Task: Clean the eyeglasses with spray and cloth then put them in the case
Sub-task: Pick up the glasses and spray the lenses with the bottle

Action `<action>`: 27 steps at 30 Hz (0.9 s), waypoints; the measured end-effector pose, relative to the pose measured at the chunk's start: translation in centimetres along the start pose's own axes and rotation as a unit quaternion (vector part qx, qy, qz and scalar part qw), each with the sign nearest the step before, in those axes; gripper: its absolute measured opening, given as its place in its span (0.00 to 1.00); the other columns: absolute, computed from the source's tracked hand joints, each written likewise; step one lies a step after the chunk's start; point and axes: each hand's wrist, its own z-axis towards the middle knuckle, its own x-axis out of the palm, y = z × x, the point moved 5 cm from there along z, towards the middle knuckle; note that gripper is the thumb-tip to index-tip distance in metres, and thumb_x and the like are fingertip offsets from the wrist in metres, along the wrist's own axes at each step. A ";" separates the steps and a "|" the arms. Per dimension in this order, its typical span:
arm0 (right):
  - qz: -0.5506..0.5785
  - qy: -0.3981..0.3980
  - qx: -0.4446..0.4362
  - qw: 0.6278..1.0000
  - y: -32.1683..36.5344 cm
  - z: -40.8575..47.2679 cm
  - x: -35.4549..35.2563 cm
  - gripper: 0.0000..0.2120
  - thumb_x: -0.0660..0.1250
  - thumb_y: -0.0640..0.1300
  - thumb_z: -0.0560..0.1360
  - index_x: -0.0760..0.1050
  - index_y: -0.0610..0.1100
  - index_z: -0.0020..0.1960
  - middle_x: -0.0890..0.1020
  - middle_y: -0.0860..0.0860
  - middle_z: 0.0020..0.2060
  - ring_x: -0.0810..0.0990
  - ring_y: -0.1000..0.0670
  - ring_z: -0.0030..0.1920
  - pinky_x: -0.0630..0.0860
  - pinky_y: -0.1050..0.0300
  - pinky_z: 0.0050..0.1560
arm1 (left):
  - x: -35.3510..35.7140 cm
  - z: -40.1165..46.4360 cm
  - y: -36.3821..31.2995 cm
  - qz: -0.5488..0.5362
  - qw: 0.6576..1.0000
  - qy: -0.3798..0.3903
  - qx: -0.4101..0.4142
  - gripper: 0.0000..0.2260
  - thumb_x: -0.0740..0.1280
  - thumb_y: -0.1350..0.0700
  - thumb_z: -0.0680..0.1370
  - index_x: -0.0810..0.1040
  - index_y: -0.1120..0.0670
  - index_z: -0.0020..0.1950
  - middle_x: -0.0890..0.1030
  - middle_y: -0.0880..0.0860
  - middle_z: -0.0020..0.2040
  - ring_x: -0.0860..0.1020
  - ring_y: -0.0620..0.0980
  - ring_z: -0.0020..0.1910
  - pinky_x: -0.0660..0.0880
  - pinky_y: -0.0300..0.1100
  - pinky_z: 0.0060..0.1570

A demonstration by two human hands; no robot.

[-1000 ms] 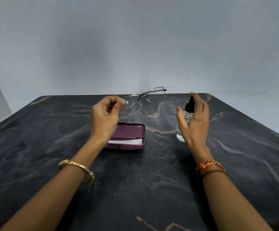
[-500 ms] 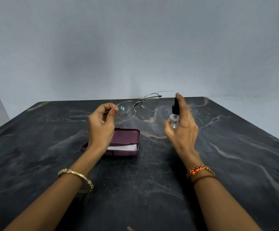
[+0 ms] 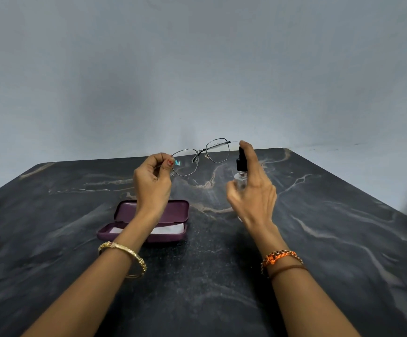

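While an open maroon case [image 3: 146,224] lies on the dark marbled desk [image 3: 51,239] with a white cloth [image 3: 166,230] inside it, a person's left hand [image 3: 152,184] is raised above it, a gold bangle [image 3: 124,257] on that wrist. The fingers [image 3: 160,159] and thumb of this hand are curled together, pinching the left end of a pair of thin metal-framed eyeglasses [image 3: 201,155], which are held in the air above the far part of the desk, lenses stretching to the right. Just beside the right lens, the right hand [image 3: 252,190] grips a small clear spray bottle [image 3: 241,177] upright, the index finger laid over its black nozzle and the thumb along the near side of the bottle. An orange braided bracelet [image 3: 279,259] and a brown band circle the right wrist.
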 end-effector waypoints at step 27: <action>0.028 -0.016 -0.080 0.996 3.2 -0.8 0.4 0.38 0.68 0.32 0.60 0.60 0.52 0.65 0.82 0.43 0.38 0.73 0.46 0.23 0.74 0.58 0.23 | 0.5 -0.7 0.5 -0.030 0.999 -0.008 -0.038 0.09 0.65 0.59 0.74 0.75 0.46 0.36 0.76 0.45 0.34 0.73 0.32 0.31 0.70 0.24 0.35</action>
